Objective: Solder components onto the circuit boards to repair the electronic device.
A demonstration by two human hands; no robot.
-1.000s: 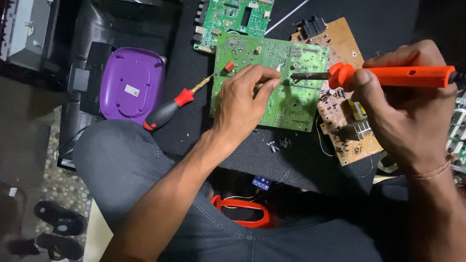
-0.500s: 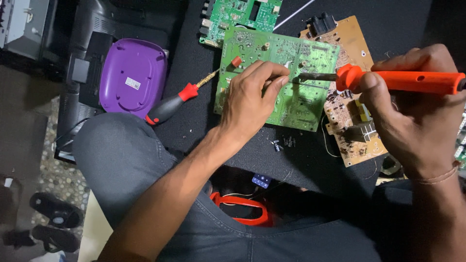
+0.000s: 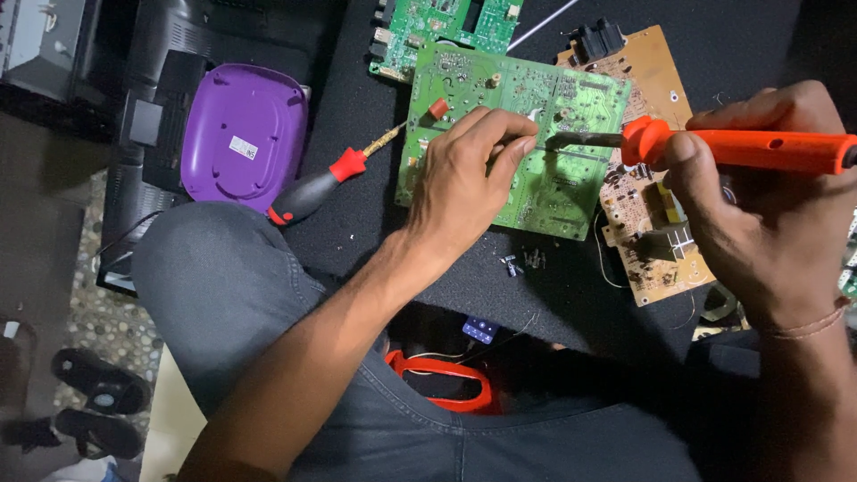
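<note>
Head view: right hand (image 3: 759, 223) grips orange soldering iron (image 3: 741, 147) (white label on purple case (image 3: 237, 134)).

soldering iron (image 3: 741, 147) orange | circuit board (image 3: 536, 152) green | case (image 3: 239, 134) purple | screwdriver (image 3: 312, 189) red-black

The left forearm runs up from the lower left, wrist straight, and the left hand (image 3: 464, 183) lies palm down with its knuckles raised, fingers curled and the fingertips (image 3: 518, 147) pinched together. The right hand (image 3: 759, 219) comes in from the right, back of the hand up, fingers wrapped in a closed grip, thumb pressed forward, a thin band on the wrist
</note>
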